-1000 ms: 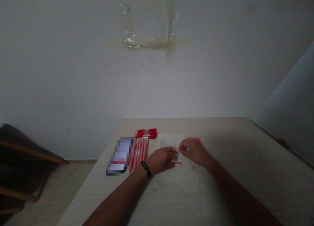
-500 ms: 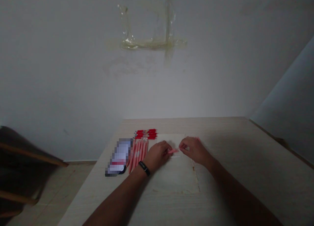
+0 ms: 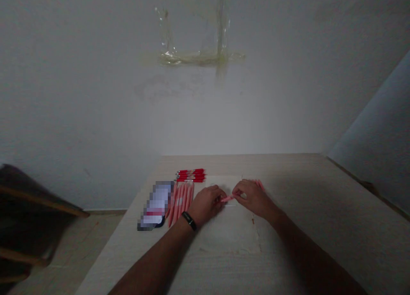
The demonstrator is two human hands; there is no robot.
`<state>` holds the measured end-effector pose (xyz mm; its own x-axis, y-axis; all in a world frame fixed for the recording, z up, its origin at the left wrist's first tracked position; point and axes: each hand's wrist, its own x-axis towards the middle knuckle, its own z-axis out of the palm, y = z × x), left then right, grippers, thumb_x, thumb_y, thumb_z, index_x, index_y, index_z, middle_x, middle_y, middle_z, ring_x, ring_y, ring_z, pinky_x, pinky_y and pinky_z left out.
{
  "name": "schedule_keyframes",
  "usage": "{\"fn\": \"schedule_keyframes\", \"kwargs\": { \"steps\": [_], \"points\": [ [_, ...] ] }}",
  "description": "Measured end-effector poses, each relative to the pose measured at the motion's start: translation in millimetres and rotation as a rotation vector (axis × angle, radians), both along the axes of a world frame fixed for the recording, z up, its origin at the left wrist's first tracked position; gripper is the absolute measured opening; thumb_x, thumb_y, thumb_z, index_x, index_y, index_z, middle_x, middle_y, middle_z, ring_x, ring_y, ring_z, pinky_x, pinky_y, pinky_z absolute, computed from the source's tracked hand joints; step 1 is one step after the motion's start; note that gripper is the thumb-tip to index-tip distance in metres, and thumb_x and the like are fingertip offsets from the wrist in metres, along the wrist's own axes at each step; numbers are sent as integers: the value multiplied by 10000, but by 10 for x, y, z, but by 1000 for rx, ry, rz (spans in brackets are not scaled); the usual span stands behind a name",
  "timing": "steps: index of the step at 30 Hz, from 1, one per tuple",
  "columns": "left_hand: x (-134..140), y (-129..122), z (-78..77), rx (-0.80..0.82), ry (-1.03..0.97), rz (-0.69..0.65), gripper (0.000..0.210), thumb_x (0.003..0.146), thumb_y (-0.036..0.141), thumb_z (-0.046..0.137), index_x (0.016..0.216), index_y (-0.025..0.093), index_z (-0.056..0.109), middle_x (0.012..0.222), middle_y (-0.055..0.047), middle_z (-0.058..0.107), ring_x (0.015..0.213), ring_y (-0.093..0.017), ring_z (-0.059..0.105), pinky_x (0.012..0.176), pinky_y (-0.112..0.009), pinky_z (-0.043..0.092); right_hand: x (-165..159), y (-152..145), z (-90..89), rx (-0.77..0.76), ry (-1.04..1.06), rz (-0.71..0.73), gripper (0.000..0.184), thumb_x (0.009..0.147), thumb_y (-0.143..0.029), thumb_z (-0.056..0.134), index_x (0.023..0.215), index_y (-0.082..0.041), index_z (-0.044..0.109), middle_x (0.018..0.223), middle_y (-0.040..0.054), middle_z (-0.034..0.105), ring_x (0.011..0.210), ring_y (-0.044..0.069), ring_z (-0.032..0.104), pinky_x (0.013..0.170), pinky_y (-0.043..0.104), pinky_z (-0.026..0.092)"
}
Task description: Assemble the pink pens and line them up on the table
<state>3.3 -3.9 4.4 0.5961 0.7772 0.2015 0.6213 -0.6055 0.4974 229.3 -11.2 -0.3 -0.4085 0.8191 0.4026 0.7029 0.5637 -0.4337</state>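
My left hand (image 3: 208,201), with a dark band on its wrist, is closed around one end of a slim pink pen (image 3: 228,198). Pinched fingers of my right hand (image 3: 250,197) meet the pen's other end. Both hands are low over a pale sheet (image 3: 229,231) on the table. A thin whitish strip lies on the sheet just below the pen; its kind is too small to tell. Left of my left hand lies a row of several pink pens (image 3: 181,201). More pink tips (image 3: 259,184) show behind my right hand, mostly hidden by it.
A stack of several red pens (image 3: 191,175) lies towards the back left. Beside the pink row is a phone (image 3: 156,203) with a blurred screen. The wooden table (image 3: 304,171) meets a wall bearing old tape (image 3: 192,59). A dark chair-like object (image 3: 28,218) stands at left.
My right hand has shifted slightly left, closing the small gap, and its fingers now touch the pink pen. The left hand has barely moved.
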Motion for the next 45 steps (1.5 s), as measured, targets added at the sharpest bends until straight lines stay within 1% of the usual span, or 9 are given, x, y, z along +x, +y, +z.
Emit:
{"fn": "schedule_keyframes", "kwargs": {
  "steps": [8, 12, 15, 20, 28, 34, 37, 43, 45],
  "points": [
    [4, -7, 5, 3, -24, 17, 129, 862, 230, 592, 958, 209, 675, 891, -36, 636, 776, -154, 585, 672, -229, 413, 15, 25, -20, -10, 11, 37, 36, 852, -166, 650, 843, -201, 655, 834, 19, 684, 829, 173, 613, 793, 302, 412],
    [9, -8, -17, 0, -50, 19, 119, 855, 229, 602, 949, 208, 673, 882, -34, 647, 771, -154, 593, 671, -233, 414, -14, 8, -36, -56, 92, 98, 96, 901, -212, 616, 985, -210, 663, 949, 38, 700, 884, 170, 632, 837, 309, 449],
    [11, -8, -30, 4, -84, 55, 114, 870, 263, 596, 938, 202, 664, 871, -38, 660, 765, -158, 597, 670, -240, 418, -10, 1, -44, -59, 96, 80, 178, 893, -183, 609, 1061, -221, 655, 994, 32, 700, 889, 162, 634, 854, 311, 451],
    [4, -10, -8, -17, -129, 108, 156, 872, 319, 600, 963, 198, 636, 849, -43, 681, 764, -172, 612, 663, -249, 429, 21, 10, -56, -24, 1, 30, 151, 854, -162, 633, 980, -225, 686, 947, 26, 698, 912, 177, 628, 865, 323, 426],
    [7, -30, 34, -70, -336, 113, 115, 854, 229, 586, 953, 209, 530, 827, -9, 686, 762, -155, 641, 682, -252, 445, 28, 39, -81, -23, -45, 38, 47, 858, -188, 653, 866, -217, 690, 876, 14, 680, 882, 173, 611, 838, 310, 406],
    [24, -10, 36, -194, -531, 41, 106, 855, 213, 592, 902, 183, 503, 911, -45, 702, 781, -152, 663, 668, -243, 461, 31, 45, -92, -65, -55, 78, 61, 884, -213, 636, 852, -214, 688, 874, 16, 678, 899, 172, 609, 854, 307, 410],
    [25, -6, 40, -180, -517, 26, 118, 828, 211, 626, 875, 177, 522, 894, -41, 698, 786, -151, 649, 684, -246, 460, 28, 30, -80, -69, -50, 72, 59, 879, -205, 639, 852, -216, 690, 873, 16, 676, 903, 174, 610, 859, 308, 411],
    [49, -48, -18, -181, -311, -33, 117, 781, 142, 608, 882, 185, 569, 774, -1, 677, 694, -135, 603, 649, -236, 430, 20, 20, -66, -62, -65, 39, 72, 885, -212, 636, 843, -220, 693, 892, 17, 680, 926, 179, 610, 871, 320, 398],
    [52, -55, -28, -172, -301, -42, 138, 773, 134, 604, 897, 186, 571, 783, -1, 674, 706, -136, 600, 648, -235, 425, 22, 22, -65, -67, -61, 56, 72, 887, -215, 635, 842, -217, 691, 884, 17, 679, 915, 176, 610, 859, 312, 404]
  ]
}}
